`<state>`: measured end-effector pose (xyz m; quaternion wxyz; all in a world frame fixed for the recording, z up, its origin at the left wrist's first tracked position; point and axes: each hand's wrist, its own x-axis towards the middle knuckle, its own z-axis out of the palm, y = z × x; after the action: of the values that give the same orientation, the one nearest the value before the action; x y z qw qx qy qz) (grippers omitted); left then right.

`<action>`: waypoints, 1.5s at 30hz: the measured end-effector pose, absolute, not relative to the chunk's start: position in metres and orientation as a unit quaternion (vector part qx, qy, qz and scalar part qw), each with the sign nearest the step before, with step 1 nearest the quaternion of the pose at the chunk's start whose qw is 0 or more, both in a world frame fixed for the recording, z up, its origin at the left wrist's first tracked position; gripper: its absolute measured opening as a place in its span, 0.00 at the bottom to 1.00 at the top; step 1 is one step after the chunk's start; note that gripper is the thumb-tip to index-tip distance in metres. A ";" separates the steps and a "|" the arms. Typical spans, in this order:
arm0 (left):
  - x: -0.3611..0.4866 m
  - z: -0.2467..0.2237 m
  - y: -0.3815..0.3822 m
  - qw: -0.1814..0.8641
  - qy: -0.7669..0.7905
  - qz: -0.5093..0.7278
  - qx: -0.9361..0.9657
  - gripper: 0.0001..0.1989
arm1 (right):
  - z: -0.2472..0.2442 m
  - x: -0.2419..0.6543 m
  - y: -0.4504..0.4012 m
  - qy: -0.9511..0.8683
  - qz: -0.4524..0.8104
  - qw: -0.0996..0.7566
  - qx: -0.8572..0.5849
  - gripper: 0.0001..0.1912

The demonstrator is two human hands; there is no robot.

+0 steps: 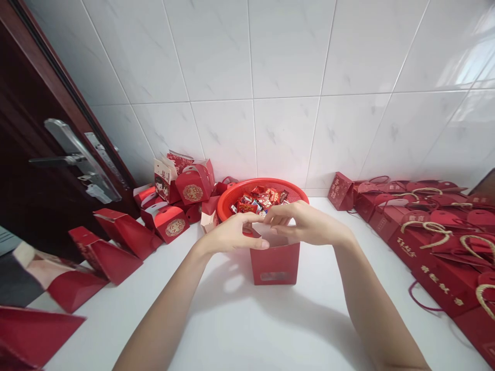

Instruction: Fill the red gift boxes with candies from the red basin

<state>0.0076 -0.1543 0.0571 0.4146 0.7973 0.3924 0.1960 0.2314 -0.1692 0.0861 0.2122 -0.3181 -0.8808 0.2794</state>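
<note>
- Left hand [228, 233] grips an upright red cardboard box [276, 264].
- Right hand [311, 222] touches its rim, grip unclear.
- Round red plastic basket [297, 195] near white desk [240, 335]'s far edge.

2 slender, bare forearms [172, 304]

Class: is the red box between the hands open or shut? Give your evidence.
Open. The red box shows its pale inner side above the front edge, between the left hand and right hand.
</note>
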 end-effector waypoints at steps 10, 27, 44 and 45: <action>0.009 0.059 -0.158 0.422 0.408 0.208 0.783 0.27 | 0.086 0.246 -0.165 -0.870 0.233 0.254 -0.354 0.09; 0.020 0.029 -0.145 0.136 0.342 0.317 0.874 0.18 | 0.070 0.254 -0.139 -0.852 0.218 0.145 -0.453 0.08; 0.009 0.034 -0.133 0.282 0.381 0.534 0.700 0.16 | 0.078 0.252 -0.144 -0.810 0.295 0.361 -0.354 0.11; 0.010 0.034 -0.134 0.266 0.384 0.541 0.699 0.15 | 0.077 0.251 -0.144 -0.807 0.288 0.367 -0.362 0.10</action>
<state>0.0096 -0.1339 0.0338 0.2661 0.6989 0.3843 0.5414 0.2514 -0.1438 0.0772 0.3675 -0.3615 -0.8069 0.2884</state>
